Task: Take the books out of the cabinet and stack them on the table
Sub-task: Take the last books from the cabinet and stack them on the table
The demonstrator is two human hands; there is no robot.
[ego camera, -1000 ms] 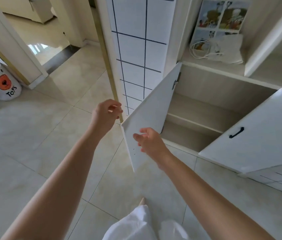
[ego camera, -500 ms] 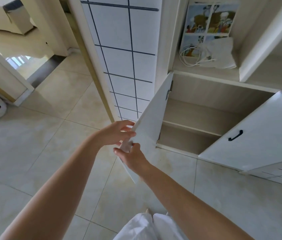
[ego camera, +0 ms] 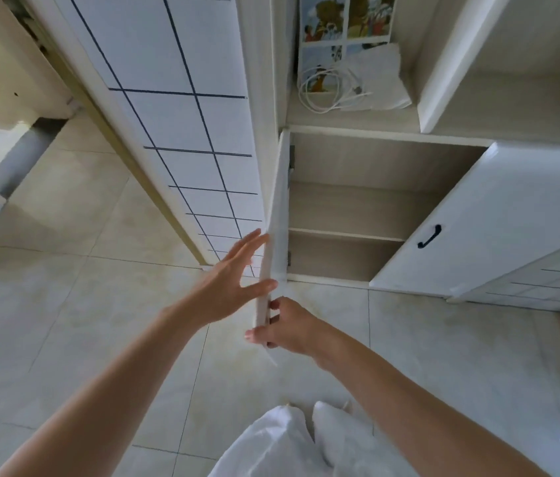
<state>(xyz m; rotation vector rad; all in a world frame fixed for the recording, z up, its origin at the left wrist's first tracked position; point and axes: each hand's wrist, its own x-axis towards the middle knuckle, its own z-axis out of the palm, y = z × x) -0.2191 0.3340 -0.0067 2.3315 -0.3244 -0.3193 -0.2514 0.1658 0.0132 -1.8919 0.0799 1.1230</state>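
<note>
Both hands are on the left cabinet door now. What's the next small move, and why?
Probably let go of the left door and look elsewhere. It stands edge-on, the right hand pinching its lower edge and the left hand flat against its outer face. Both shelves behind it show bare wood, no books. The only book-like thing is the picture book in the open shelf above.

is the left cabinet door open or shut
Open: the left cabinet door stands edge-on, swung out from the cabinet, whose two visible shelves look bare.

glossy beige floor tiles, gridded white panel
</note>
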